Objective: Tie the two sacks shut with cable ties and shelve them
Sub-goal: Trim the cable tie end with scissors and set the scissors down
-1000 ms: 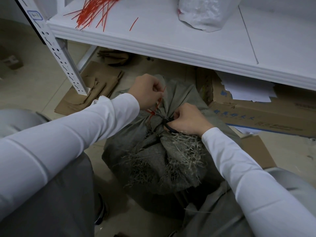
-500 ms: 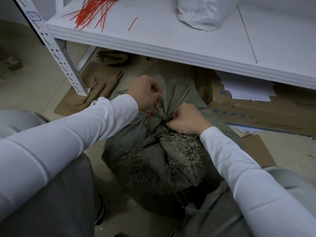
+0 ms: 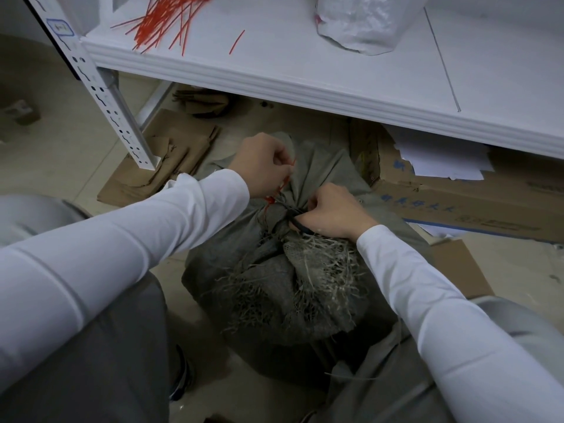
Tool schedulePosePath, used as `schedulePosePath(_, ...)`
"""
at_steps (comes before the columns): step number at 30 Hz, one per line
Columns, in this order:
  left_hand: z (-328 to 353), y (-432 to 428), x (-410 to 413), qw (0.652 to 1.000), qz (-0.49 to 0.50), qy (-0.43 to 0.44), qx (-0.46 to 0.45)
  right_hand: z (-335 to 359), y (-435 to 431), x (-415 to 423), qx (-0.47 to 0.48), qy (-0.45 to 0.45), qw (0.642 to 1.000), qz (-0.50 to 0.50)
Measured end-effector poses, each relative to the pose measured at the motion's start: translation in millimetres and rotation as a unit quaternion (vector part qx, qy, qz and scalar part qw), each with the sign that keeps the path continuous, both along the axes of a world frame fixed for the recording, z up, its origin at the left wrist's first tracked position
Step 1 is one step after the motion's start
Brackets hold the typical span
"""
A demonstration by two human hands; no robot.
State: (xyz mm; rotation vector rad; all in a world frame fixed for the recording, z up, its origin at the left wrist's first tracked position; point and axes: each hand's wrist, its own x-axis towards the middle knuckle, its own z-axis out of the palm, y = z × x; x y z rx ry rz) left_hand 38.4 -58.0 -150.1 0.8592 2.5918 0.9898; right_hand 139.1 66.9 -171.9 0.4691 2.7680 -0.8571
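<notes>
The left hand is curled shut, pinching the free tail of a thin red plastic cable tie that runs down to the gathered neck of a grey woven fabric sack. The right hand is closed in a fist just beside it, gripping the bunched neck, with a dark narrow object under its fingers that cannot be made out. Both hands come from long white sleeves.

The sack stands on the pale tiled floor between the person's grey-trousered knees, its frayed mouth spilling pale loose threads below the neck. Flattened brown cardboard sheets lie on the floor to its left, and an open brown cardboard box holding white papers sits to its right.

Above, near the front left corner of the white metal shelf, lies a loose bundle of red cable ties. A white plastic bag rests further right on the shelf.
</notes>
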Motion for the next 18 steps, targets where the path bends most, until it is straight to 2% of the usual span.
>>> schedulePosePath(10,-5,-1,-7,0.999,0.029,0.028,-0.013,1,1,-1,0.006,0.003,1.000,0.012)
schedulePosePath(18,3,-3,-18,0.996,0.080,0.003,0.048,5,0,0,-0.038,0.017,0.999,-0.016)
